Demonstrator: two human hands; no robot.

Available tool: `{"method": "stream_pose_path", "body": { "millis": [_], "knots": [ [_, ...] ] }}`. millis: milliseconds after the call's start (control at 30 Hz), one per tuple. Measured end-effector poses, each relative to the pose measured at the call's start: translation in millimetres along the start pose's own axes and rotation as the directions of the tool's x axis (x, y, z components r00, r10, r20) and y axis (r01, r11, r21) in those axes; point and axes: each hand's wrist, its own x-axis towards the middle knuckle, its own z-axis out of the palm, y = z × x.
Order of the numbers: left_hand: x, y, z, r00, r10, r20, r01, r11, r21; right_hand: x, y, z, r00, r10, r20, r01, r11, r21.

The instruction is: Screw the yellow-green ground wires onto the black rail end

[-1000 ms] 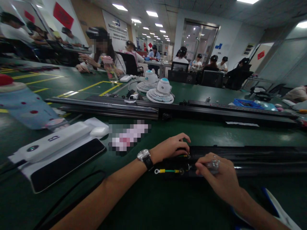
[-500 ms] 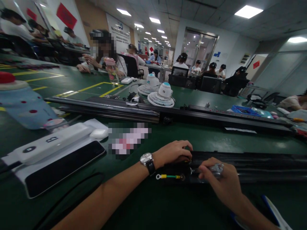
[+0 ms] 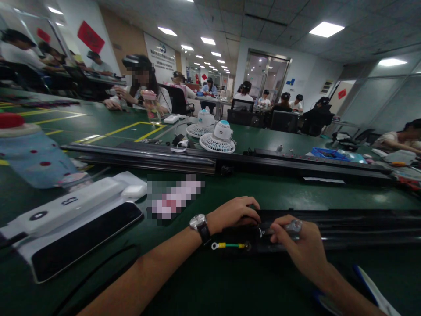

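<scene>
My right hand [image 3: 301, 239] is closed round a clear-handled screwdriver [image 3: 294, 226], its shaft pointing left over the end of a long black panel [image 3: 362, 226]. My left hand [image 3: 235, 213], with a watch [image 3: 199, 221] on the wrist, rests at the panel's left end. Its fingers curl down near the tool's tip, and what they hold, if anything, is hidden. A short green and yellow wire with a ring terminal [image 3: 230, 246] sticks out to the left, just below my left hand.
A black phone [image 3: 87, 241] and a white device [image 3: 72, 197] lie at the left, beside a blue bottle [image 3: 39, 158]. Long dark bars [image 3: 296, 164] cross the table behind my hands, with two small white fans [image 3: 217, 138] beyond. A blue-handled tool [image 3: 375, 289] lies lower right. People sit further back.
The view has tilted up slightly, so the table sits a little lower. Both hands keep nearly the same places at the panel, and the screwdriver is still in my right hand.
</scene>
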Motion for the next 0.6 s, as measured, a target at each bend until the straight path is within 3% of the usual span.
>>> {"method": "stream_pose_path", "body": {
  "millis": [600],
  "knots": [
    [-1.6, 1.5, -1.1, 0.998, -0.045, 0.037, 0.045, 0.999, -0.002, 3.0, -10.2, 3.0, 0.997, -0.080, 0.015, 0.081, 0.996, -0.032]
  ]
}}
